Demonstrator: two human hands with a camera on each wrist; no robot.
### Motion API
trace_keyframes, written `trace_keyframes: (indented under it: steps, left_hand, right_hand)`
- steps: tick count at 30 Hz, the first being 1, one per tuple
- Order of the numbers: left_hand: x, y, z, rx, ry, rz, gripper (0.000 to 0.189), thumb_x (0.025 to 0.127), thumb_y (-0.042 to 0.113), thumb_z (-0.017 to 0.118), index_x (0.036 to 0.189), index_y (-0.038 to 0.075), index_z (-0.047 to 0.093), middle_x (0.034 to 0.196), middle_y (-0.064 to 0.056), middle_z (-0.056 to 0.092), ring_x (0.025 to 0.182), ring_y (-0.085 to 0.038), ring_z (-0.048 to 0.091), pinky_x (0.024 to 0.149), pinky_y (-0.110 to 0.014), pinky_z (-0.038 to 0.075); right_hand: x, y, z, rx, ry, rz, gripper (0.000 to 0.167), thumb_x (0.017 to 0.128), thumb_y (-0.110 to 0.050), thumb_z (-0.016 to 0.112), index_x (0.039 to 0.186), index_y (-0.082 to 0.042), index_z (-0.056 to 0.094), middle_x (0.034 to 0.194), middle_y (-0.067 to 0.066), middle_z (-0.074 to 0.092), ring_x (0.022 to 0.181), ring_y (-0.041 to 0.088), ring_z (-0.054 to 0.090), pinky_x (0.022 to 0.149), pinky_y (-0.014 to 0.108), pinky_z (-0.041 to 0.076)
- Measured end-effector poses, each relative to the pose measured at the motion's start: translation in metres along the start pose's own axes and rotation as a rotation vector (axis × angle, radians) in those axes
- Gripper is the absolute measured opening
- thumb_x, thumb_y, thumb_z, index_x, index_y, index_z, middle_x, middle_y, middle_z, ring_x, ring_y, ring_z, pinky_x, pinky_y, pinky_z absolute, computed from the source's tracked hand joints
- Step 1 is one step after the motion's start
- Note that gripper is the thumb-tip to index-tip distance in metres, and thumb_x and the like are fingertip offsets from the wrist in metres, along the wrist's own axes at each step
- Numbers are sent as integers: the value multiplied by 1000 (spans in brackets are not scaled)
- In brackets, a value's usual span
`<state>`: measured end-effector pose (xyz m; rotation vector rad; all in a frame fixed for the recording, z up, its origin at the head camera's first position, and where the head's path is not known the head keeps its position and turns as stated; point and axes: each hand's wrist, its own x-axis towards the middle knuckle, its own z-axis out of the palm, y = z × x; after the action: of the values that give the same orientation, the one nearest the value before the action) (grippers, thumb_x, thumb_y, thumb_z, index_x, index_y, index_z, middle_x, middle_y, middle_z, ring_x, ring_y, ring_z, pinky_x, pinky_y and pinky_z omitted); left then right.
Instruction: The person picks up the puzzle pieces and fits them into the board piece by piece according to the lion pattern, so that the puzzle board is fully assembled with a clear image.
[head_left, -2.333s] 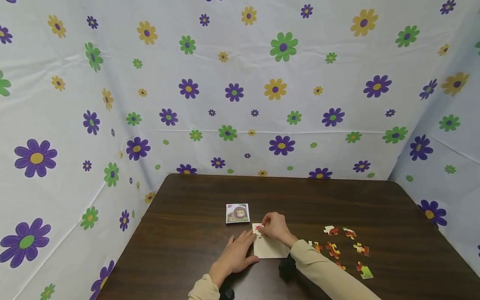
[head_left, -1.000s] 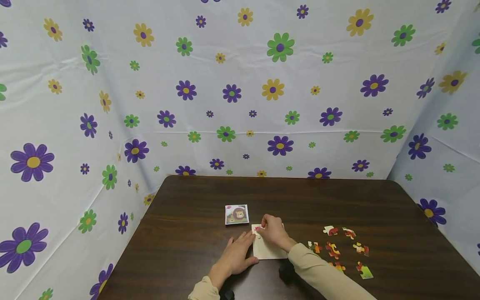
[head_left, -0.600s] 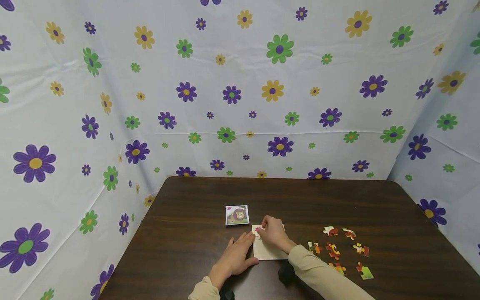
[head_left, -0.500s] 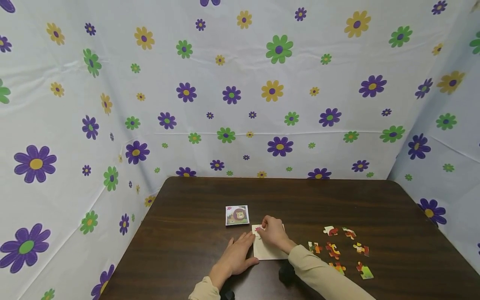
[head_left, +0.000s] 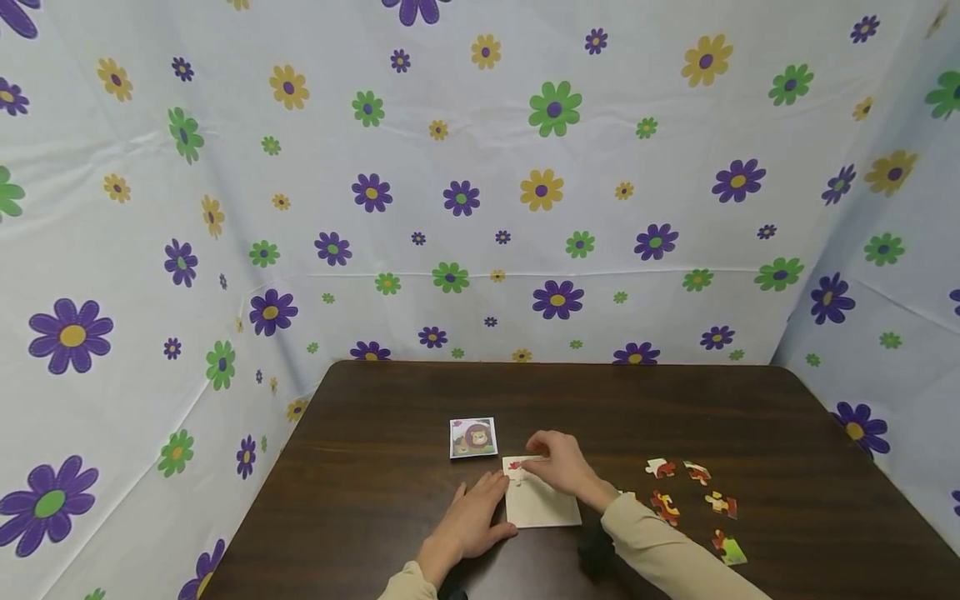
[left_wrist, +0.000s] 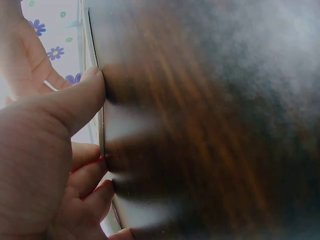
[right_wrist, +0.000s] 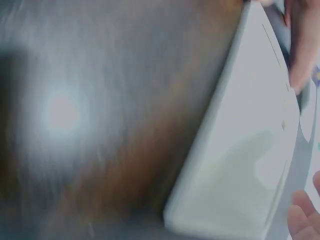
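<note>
On the dark table lies a pale square puzzle board (head_left: 542,508). A jigsaw piece with a pink flower (head_left: 514,468) sits at its far left corner. My left hand (head_left: 471,515) rests flat, its fingertips along the board's left edge and its thumb near the front left corner. In the left wrist view, the thumb (left_wrist: 85,95) touches the board's edge. My right hand (head_left: 564,468) hovers over the far part of the board, thumb tip at the flower piece's right side, its fingers loosely bent. Its fingers (right_wrist: 302,215) show partly in the right wrist view.
A small lion picture card (head_left: 473,437) lies behind the board to the left. Several loose jigsaw pieces (head_left: 722,504) are spread to the right, some partly behind the right sleeve (head_left: 667,550). A flowered curtain (head_left: 555,200) surrounds the table (head_left: 360,500).
My right hand has shifted slightly right and away from the flower piece, which stays in its corner. The left hand keeps its place. The head view has tilted up a little.
</note>
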<state>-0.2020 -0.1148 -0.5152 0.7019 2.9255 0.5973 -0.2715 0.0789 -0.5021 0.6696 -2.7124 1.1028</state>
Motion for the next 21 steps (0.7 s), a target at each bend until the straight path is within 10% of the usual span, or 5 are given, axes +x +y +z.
trace_keyframes:
  steps: [21]
  left_hand:
    - [-3, 2, 0, 43, 16, 21, 68, 84, 40, 71, 137, 3, 49, 143, -13, 48, 132, -33, 43, 98, -62, 35]
  right_hand:
    - [-18, 75, -74, -167, -20, -23, 29, 79, -8, 77, 103, 1, 66, 101, 12, 66, 97, 37, 61, 84, 54, 47]
